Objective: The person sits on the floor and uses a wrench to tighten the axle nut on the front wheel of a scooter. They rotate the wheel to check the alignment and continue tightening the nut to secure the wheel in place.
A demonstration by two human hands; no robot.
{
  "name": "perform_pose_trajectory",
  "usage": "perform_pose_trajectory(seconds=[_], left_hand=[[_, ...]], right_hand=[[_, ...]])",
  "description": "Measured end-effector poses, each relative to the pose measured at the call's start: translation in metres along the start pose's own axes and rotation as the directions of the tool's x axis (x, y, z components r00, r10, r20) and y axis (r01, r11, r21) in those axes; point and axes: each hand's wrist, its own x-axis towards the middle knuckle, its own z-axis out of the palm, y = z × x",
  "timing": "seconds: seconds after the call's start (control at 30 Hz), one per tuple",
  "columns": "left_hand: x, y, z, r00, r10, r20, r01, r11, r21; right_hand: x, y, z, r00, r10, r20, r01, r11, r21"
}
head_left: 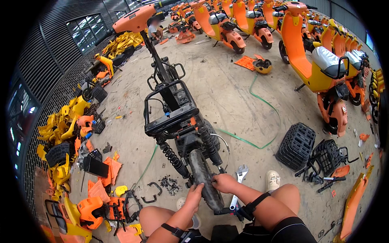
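A stripped scooter frame (172, 106) stands in front of me, with its black rear tyre (198, 164) toward me. On the tyre's left side, my left hand (195, 197) is closed, thumb against the rubber. My right hand (225, 183) has its fingers curled in against the tyre's right side; its fingertips are partly hidden. Coil shock absorbers (173, 160) flank the wheel, under a black tubular rack (172, 129). Close to my right forearm, a large adjustable wrench (241, 174) and a long silver-handled tool (234, 201) lie on the floor.
Black crates (296, 146) and loose parts (327, 160) lie to the right. Small dark fasteners (169, 185) and orange panels (111, 170) are at left. A green hose (259, 143) crosses the floor. Orange scooters (302, 60) stand in rows; a person (154, 30) crouches far off.
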Motion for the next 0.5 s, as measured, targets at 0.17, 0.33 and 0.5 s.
perform_pose_trajectory(seconds=[0.17,0.33,0.5], left_hand=[[0.004,-0.006,-0.004,0.999,0.015,0.032,-0.015,1.000,-0.002],[-0.001,-0.001,-0.001,0.999,0.046,-0.001,-0.046,0.998,0.050],[0.005,-0.004,-0.003,0.998,0.055,0.010,-0.055,0.997,0.057]], right_hand=[[0.001,-0.005,-0.009,0.999,-0.001,0.050,0.006,0.996,-0.084],[0.001,-0.005,-0.010,0.998,0.001,0.059,0.007,0.991,-0.132],[0.002,-0.005,-0.011,0.998,-0.017,0.063,0.024,0.993,-0.115]])
